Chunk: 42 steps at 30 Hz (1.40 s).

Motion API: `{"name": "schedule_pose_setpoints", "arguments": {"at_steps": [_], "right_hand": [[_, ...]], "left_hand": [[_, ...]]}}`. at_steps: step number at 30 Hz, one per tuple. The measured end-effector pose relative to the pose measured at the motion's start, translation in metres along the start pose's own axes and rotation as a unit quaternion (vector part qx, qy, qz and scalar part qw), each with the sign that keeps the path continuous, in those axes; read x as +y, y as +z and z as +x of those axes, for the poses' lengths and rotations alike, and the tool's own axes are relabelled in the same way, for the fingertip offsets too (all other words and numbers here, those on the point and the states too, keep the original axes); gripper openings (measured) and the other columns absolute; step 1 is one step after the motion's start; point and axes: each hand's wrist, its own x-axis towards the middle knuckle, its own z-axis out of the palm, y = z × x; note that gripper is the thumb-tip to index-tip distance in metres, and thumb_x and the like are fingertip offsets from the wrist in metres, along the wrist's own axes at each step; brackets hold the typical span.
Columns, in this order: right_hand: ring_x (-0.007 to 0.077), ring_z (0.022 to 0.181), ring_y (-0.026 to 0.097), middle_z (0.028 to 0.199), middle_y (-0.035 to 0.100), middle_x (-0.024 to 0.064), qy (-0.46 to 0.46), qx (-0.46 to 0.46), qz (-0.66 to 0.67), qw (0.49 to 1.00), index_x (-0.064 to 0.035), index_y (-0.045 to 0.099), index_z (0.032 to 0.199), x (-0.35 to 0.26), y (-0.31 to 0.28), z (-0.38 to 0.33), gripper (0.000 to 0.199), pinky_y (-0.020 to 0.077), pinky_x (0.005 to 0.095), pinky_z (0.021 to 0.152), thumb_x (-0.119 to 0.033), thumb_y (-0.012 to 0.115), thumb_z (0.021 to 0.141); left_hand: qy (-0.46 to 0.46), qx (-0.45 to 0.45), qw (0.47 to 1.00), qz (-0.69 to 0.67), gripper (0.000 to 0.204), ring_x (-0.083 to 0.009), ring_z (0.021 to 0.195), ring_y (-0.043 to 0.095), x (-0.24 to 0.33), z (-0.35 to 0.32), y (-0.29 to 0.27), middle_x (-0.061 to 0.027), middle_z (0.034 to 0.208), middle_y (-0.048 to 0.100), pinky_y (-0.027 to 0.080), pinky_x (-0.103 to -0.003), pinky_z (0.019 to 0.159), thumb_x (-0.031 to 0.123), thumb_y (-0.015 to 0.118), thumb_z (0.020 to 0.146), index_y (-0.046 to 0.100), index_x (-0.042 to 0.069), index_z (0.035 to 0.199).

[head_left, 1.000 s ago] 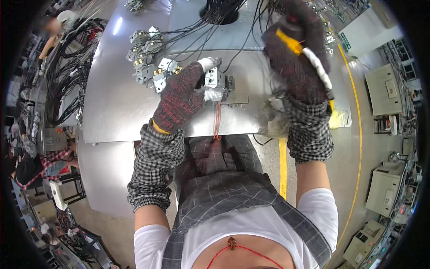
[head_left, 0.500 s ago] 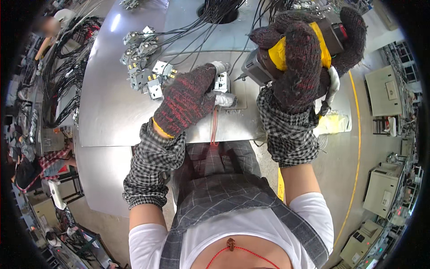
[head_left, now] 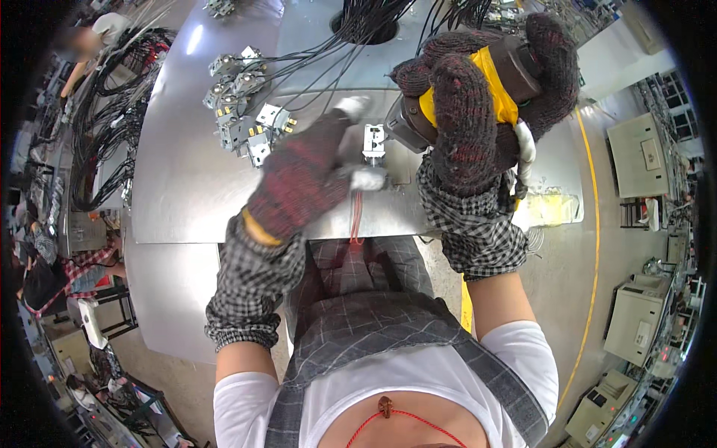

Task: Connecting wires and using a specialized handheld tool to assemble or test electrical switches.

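Note:
A small white socket module [head_left: 373, 142] with metal contacts sits on the metal table near its front edge, with thin reddish wires [head_left: 357, 213] hanging below it. My left hand [head_left: 302, 172], in a dark red-black knit glove with white-taped fingertips, is slightly blurred at the module's left. Its thumb and forefinger are spread apart, holding nothing. Just right of the module, my right hand [head_left: 478, 112], gloved too, is wrapped round a dark power screwdriver [head_left: 409, 123] bound with yellow tape. The tool's nose faces the module; its bit cannot be made out.
Several grey-and-white socket modules [head_left: 243, 101] lie wired in a cluster at left. Their black cables [head_left: 366, 15] run to a round hole in the table. Yellow tape [head_left: 553, 209] marks the right table corner. Another person [head_left: 45, 276] is at far left.
My left hand has drawn back leftward from the module, its fingers letting go. My right hand has moved left with the power screwdriver, turning it, and its nose is now closer to the module.

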Motion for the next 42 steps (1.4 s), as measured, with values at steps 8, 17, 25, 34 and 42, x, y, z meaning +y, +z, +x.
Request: {"name": "schedule_pose_setpoints", "arguments": {"at_steps": [8,17,25,34,42], "right_hand": [[0.0327,0.102,0.056,0.121,0.050,0.0204,-0.019,-0.011,-0.007,1.000,-0.0157,0.022,0.149,-0.003,0.001,0.004,0.069,0.0549,0.0541,0.076,-0.022,0.064,0.094],[0.0341,0.115,0.049,0.133,0.041,0.0186,-0.019,-0.027,0.002,0.999,-0.0170,0.018,0.151,0.000,0.002,0.002,0.073,0.0506,0.0589,0.083,-0.022,0.064,0.094],[0.0353,0.127,0.042,0.144,0.034,0.0170,-0.020,-0.046,0.012,0.999,-0.0181,0.016,0.153,0.000,0.001,0.002,0.077,0.0468,0.0633,0.090,-0.021,0.065,0.094],[0.0367,0.140,0.034,0.156,0.026,0.0152,-0.016,-0.459,0.217,0.861,-0.0194,0.013,0.155,0.019,-0.043,0.052,0.081,0.0425,0.0681,0.098,-0.021,0.066,0.094],[0.0293,0.076,0.068,0.100,0.063,0.0222,-0.081,-0.010,-0.056,0.995,-0.0106,0.023,0.146,0.000,-0.021,0.021,0.060,0.0617,0.0455,0.061,-0.020,0.056,0.097]], "left_hand": [[-0.106,0.019,0.930,0.352,0.064,-0.0337,0.089,0.068,-0.031,-0.045,-0.013,-0.0106,0.115,0.065,0.055,-0.047,0.073,0.053,0.071,0.080,0.055,0.019,0.131],[-0.031,0.173,0.884,-0.434,0.055,-0.0166,0.097,0.062,-0.034,-0.067,-0.004,-0.0101,0.120,0.060,0.051,-0.031,0.085,0.024,0.072,0.086,0.051,0.005,0.133],[0.060,0.231,0.924,-0.300,0.052,-0.0229,0.101,0.065,-0.016,-0.051,0.025,-0.0129,0.120,0.063,0.057,-0.034,0.081,0.033,0.068,0.092,0.054,0.002,0.130],[0.043,0.122,0.984,-0.123,0.064,-0.0172,0.084,0.067,-0.054,-0.042,0.017,-0.0126,0.104,0.067,0.055,-0.029,0.073,0.017,0.083,0.077,0.054,0.001,0.131],[0.026,0.098,0.988,-0.115,0.070,-0.0229,0.086,0.069,-0.021,0.004,0.022,-0.0120,0.100,0.067,0.056,-0.034,0.073,0.036,0.086,0.067,0.061,0.010,0.126]]}}
